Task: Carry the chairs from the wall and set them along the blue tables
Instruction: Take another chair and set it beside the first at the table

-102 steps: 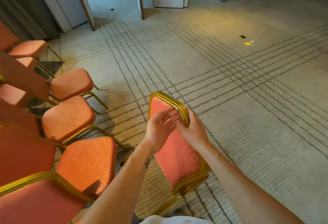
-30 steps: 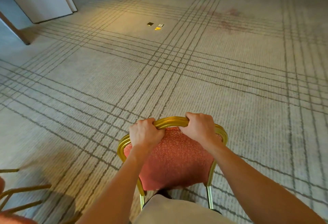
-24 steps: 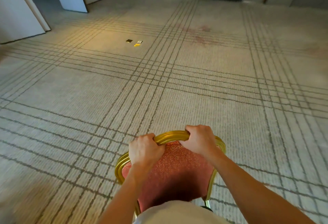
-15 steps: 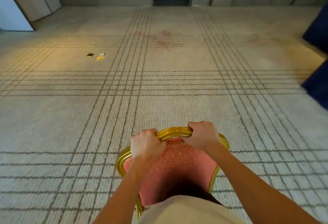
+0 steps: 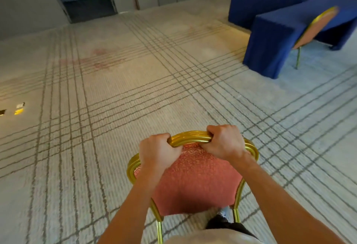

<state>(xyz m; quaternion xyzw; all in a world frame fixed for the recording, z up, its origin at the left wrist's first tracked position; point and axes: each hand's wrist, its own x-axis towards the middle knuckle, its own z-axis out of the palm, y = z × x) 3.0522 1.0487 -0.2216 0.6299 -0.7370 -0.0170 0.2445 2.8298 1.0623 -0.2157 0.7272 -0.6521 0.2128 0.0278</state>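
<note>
While holding the chair (image 5: 195, 182) by its top, curls left hand (image 5: 156, 153) and right hand (image 5: 224, 141) tight round the shiny gold rail, side by side. Shows a rounded, soft back in pink-red cloth with a swirly pattern, ringed by ridged gold metal, on thin gold legs. Stays well apart from the boxy blue tables (image 5: 270, 37) in fuzzy cloth. Finds another chair (image 5: 316, 27) just beside those tables. Compared with half a second ago, brings far more of the tables into sight and keeps the same grip.
</note>
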